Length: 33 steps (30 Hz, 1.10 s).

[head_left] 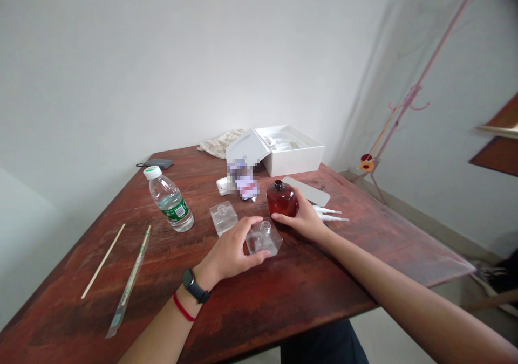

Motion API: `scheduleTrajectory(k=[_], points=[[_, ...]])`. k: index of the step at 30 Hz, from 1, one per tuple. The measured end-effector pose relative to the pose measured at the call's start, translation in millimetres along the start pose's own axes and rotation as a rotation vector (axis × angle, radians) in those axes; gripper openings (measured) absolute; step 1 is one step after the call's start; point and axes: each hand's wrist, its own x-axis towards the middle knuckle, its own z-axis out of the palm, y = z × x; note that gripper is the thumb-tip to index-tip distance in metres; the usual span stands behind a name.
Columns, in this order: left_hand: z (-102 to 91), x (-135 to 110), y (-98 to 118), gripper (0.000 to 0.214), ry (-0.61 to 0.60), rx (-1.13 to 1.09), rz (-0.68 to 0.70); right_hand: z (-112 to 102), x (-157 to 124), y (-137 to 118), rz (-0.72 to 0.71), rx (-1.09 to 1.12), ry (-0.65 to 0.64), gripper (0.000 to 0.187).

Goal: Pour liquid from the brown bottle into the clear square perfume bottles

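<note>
We have the right hand [305, 218] wrapped round an amber glass-like bottle [281, 199], its fingers clasping the right side and the thumb lying across the near face. The bottle is upright and uncapped, near the middle of the wooden bench [243, 310]; we cannot tell whether its base touches the wood.

Our left hand [232, 251] is at a clear square bottle [264, 240], just left of and nearer than the amber one. The thumb lies along its near edge and the index finger along its far edge, pinching the bottle between them. A second clear square bottle [224, 217] stands just beyond this hand.

To the right of our right hand lie white pump tops [324, 213] with thin tubes, and a light grey flat panel [311, 192] lies beyond them. Farther back we see a white earphone case [222, 186], a blurred purple item [247, 186] and an open white box [293, 159] with its lid [244, 147] leaning at the left.

On the left, a water bottle [176, 205] with a green label stands capped, and nearer lie a bare wooden stick [103, 261] and a sleeved one [131, 283].
</note>
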Motion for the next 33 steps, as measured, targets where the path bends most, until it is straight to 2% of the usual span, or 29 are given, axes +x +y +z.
scheduleTrajectory(k=[20, 33], points=[[-1.7, 0.9, -2.3, 0.068, 0.015, 0.053, 0.033, -1.1, -0.8, -3.1, -0.012, 0.002, -0.025, 0.087], [-2.4, 1.0, -1.5, 0.067, 0.024, 0.077, 0.006, -0.3, -1.6, -7.2, -0.032, 0.004, -0.024, 0.088]])
